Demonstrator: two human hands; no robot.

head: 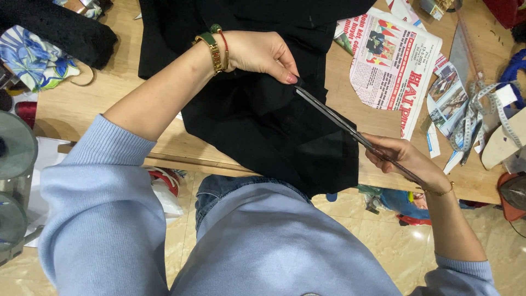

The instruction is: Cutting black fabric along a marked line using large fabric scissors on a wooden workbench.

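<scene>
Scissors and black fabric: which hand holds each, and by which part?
Right hand holds the scissors by the handles; left hand pinches the black fabric beside the blade tips.

My left arm reaches forward across the black fabric, sleeve pushed up, wrist bent, left hand palm-down with fingers pinched together on the cloth. My right hand sits at the fabric's right edge, fingers curled closed around the scissors, forearm angled back toward me.
</scene>
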